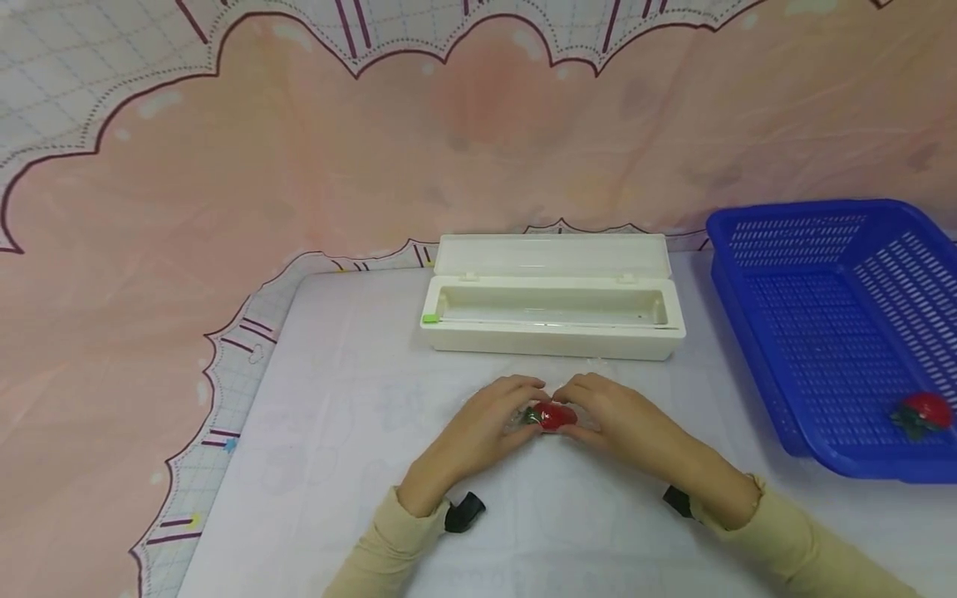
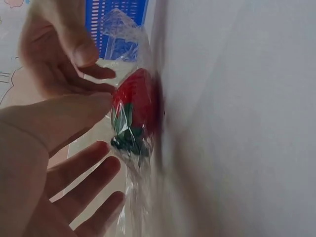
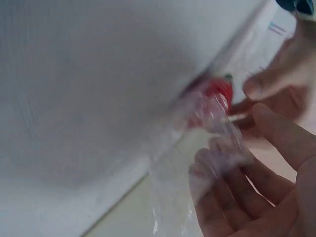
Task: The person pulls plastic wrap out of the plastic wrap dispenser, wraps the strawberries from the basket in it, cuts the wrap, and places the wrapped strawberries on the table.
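A red strawberry (image 1: 552, 416) with green leaves lies on the white table, wrapped in clear plastic film (image 2: 136, 182) that trails off both its ends. My left hand (image 1: 489, 419) is at its leafy end; in the left wrist view the thumb tip touches the fruit while the fingers are spread beside the film. My right hand (image 1: 616, 419) is at the other end. In the right wrist view, loose film lies against its fingers (image 3: 232, 192), and the thumb stands apart from them. That view is blurred around the strawberry.
Just beyond my hands is a long white box (image 1: 553, 340) with its lid raised and a green tab at its left corner. A blue plastic basket (image 1: 763, 399) stands at the right, holding another strawberry (image 1: 924, 414). A patterned peach cloth (image 1: 449, 149) hangs behind the table.
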`<action>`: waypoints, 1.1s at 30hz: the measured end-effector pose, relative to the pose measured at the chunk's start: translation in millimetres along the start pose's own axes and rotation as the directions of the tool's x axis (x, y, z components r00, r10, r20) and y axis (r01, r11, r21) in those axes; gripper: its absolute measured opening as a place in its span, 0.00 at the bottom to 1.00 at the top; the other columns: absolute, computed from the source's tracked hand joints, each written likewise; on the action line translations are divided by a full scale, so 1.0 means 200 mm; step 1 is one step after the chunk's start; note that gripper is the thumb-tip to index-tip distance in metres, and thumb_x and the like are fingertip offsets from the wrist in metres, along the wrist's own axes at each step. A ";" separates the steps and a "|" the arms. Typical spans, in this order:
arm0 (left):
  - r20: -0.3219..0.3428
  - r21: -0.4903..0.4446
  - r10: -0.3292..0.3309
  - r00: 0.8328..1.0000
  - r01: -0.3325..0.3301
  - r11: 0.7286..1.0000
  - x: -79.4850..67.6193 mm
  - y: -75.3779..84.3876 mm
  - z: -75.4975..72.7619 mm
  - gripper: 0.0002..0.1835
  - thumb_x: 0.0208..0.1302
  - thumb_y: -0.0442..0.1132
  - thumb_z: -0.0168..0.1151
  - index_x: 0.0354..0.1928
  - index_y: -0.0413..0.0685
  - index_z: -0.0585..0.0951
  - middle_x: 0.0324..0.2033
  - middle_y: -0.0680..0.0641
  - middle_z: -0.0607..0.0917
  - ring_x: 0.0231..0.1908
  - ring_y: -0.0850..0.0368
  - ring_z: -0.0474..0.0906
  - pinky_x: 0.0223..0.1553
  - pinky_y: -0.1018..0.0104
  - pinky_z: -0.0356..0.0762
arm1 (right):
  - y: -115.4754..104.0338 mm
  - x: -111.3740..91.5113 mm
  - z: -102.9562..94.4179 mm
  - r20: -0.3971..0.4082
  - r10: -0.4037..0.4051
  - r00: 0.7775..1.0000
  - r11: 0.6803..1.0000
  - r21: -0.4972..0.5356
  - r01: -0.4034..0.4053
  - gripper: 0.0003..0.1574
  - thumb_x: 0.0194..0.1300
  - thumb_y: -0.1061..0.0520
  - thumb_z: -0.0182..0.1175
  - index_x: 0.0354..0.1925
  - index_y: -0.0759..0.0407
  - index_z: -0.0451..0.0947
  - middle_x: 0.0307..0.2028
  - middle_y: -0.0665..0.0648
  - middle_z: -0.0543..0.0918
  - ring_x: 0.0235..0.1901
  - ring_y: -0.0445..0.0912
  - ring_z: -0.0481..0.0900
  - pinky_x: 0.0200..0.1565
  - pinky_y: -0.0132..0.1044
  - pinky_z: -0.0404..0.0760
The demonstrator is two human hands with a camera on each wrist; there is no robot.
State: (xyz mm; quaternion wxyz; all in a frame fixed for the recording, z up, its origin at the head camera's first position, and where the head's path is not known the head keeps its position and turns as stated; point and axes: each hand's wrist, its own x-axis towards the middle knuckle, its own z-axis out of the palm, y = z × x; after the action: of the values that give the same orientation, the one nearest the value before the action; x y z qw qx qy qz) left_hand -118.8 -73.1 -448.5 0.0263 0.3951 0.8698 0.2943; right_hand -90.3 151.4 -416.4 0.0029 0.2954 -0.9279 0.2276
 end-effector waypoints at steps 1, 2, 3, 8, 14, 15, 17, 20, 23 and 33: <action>-0.002 -0.008 -0.011 1.000 0.011 1.000 -0.01 0.00 0.00 0.18 0.63 0.40 0.70 0.54 0.52 0.80 0.60 0.49 0.79 0.62 0.55 0.74 0.64 0.58 0.72 | 0.00 0.00 0.01 0.003 -0.007 1.000 1.000 -0.007 0.007 0.19 0.57 0.56 0.73 0.47 0.58 0.82 0.42 0.52 0.84 0.44 0.44 0.81 0.46 0.40 0.84; -0.002 -0.011 -0.024 1.000 0.024 1.000 -0.01 -0.01 -0.01 0.18 0.63 0.41 0.70 0.54 0.52 0.80 0.60 0.50 0.79 0.62 0.55 0.74 0.64 0.58 0.72 | 0.00 -0.01 0.03 0.001 -0.014 1.000 1.000 -0.012 0.014 0.20 0.56 0.56 0.74 0.47 0.58 0.82 0.42 0.51 0.83 0.43 0.43 0.81 0.46 0.39 0.84; -0.001 -0.014 -0.035 0.999 0.035 0.999 -0.02 -0.01 -0.02 0.18 0.63 0.42 0.70 0.54 0.53 0.80 0.60 0.50 0.78 0.62 0.56 0.73 0.64 0.58 0.72 | 0.00 -0.01 0.04 0.000 -0.018 1.000 1.000 -0.014 0.018 0.21 0.55 0.56 0.74 0.47 0.58 0.82 0.42 0.51 0.83 0.42 0.42 0.81 0.45 0.39 0.84; 0.007 -0.022 -0.071 0.997 0.071 0.997 -0.03 -0.02 -0.03 0.19 0.64 0.45 0.69 0.55 0.54 0.79 0.58 0.54 0.79 0.61 0.59 0.74 0.64 0.61 0.71 | 0.01 -0.01 0.07 -0.004 -0.020 1.000 1.000 -0.015 0.020 0.23 0.53 0.57 0.76 0.47 0.58 0.82 0.42 0.50 0.82 0.41 0.41 0.80 0.43 0.38 0.84; 0.044 -0.051 -0.108 0.993 0.110 0.993 -0.04 -0.03 -0.04 0.20 0.61 0.46 0.71 0.54 0.56 0.79 0.53 0.58 0.81 0.57 0.62 0.75 0.61 0.62 0.74 | 0.01 0.00 0.09 0.016 0.016 1.000 0.999 -0.039 -0.016 0.25 0.50 0.59 0.77 0.47 0.58 0.82 0.42 0.51 0.82 0.42 0.43 0.81 0.45 0.40 0.84; 0.049 -0.051 -0.109 0.993 0.112 0.992 -0.04 -0.03 -0.04 0.21 0.60 0.46 0.72 0.54 0.56 0.80 0.53 0.58 0.81 0.56 0.62 0.76 0.60 0.62 0.74 | 0.01 0.00 0.09 0.019 0.023 1.000 0.999 -0.044 -0.022 0.25 0.50 0.59 0.77 0.47 0.58 0.81 0.42 0.51 0.82 0.42 0.44 0.81 0.45 0.40 0.84; 0.062 -0.046 -0.109 0.992 0.112 0.993 -0.05 -0.03 -0.04 0.22 0.58 0.46 0.74 0.54 0.55 0.80 0.52 0.58 0.82 0.55 0.62 0.77 0.60 0.62 0.74 | 0.00 0.01 0.09 0.024 0.035 0.999 0.998 -0.051 -0.034 0.24 0.51 0.59 0.77 0.46 0.59 0.81 0.41 0.51 0.83 0.41 0.44 0.81 0.44 0.40 0.84; 0.075 -0.034 -0.099 0.992 0.102 0.994 -0.05 -0.04 -0.04 0.23 0.56 0.47 0.75 0.53 0.54 0.81 0.50 0.57 0.83 0.54 0.61 0.77 0.60 0.63 0.73 | -0.01 0.01 0.09 0.036 0.047 0.998 0.998 -0.045 -0.046 0.21 0.52 0.58 0.76 0.45 0.58 0.81 0.40 0.50 0.83 0.40 0.43 0.81 0.44 0.40 0.84; 0.070 -0.015 -0.084 0.994 0.086 0.996 -0.04 -0.04 -0.04 0.22 0.55 0.46 0.76 0.51 0.52 0.83 0.48 0.56 0.85 0.52 0.61 0.79 0.58 0.64 0.75 | 0.00 0.02 0.09 0.052 0.047 0.998 0.999 -0.024 -0.046 0.19 0.53 0.57 0.76 0.43 0.56 0.81 0.38 0.49 0.82 0.38 0.41 0.80 0.42 0.38 0.83; -0.010 0.097 -0.049 0.999 0.049 0.994 -0.03 -0.03 -0.01 0.20 0.51 0.50 0.78 0.45 0.53 0.87 0.41 0.56 0.89 0.44 0.61 0.83 0.48 0.64 0.79 | 0.01 0.02 0.06 0.109 0.026 0.994 0.995 0.093 -0.037 0.12 0.59 0.58 0.71 0.42 0.58 0.83 0.37 0.47 0.82 0.35 0.37 0.78 0.40 0.35 0.81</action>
State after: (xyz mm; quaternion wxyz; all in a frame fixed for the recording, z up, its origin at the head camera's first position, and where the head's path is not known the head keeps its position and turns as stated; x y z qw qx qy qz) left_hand -119.1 -80.6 -450.6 0.0111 0.3733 0.8926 0.2524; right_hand -94.3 145.5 -428.2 -0.0646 0.2923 -0.9194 0.2550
